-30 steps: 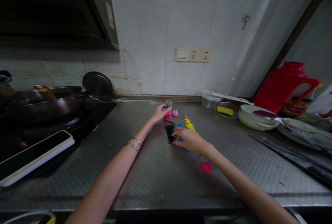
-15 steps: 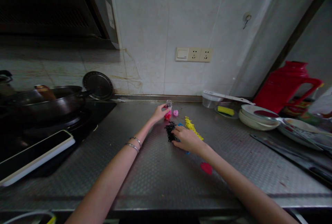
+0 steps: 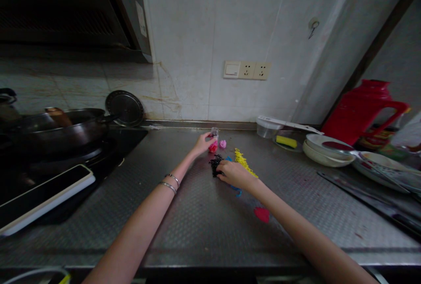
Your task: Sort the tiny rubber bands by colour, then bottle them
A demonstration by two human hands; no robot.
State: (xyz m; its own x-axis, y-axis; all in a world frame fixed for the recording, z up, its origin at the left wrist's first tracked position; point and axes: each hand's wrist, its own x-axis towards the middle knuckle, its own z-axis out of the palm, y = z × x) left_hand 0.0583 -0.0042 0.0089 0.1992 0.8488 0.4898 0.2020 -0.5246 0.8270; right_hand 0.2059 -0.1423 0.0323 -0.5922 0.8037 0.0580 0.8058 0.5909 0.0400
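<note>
My left hand (image 3: pixel 202 144) is closed round a small clear jar (image 3: pixel 214 132) near the back of the counter. Pink and red show in the jar's lower part. Right by it lies a pink rose-shaped piece (image 3: pixel 222 143). My right hand (image 3: pixel 236 174) has its fingers bent together at a heap of small black looped pieces (image 3: pixel 215 161); its fingertips are partly hidden. Blue pieces (image 3: pixel 237 191) stick out from under that hand. Beyond it runs a strip of small yellow pieces (image 3: pixel 244 161). A flat red petal-like piece (image 3: pixel 261 214) lies near my right forearm.
The metal counter (image 3: pixel 190 222) carries a phone-like slab (image 3: pixel 49 198) and a pan (image 3: pixel 66 128) on the left. On the right are a plastic tub (image 3: pixel 265 129), a yellow sponge (image 3: pixel 286 141), stacked bowls (image 3: pixel 325 157), a long knife (image 3: pixel 362 200) and a red thermos jug (image 3: pixel 360 111).
My right hand has shifted slightly at the black heap, its fingers more drawn in, and more of the blue pieces shows below it. My left hand stays at the jar.
</note>
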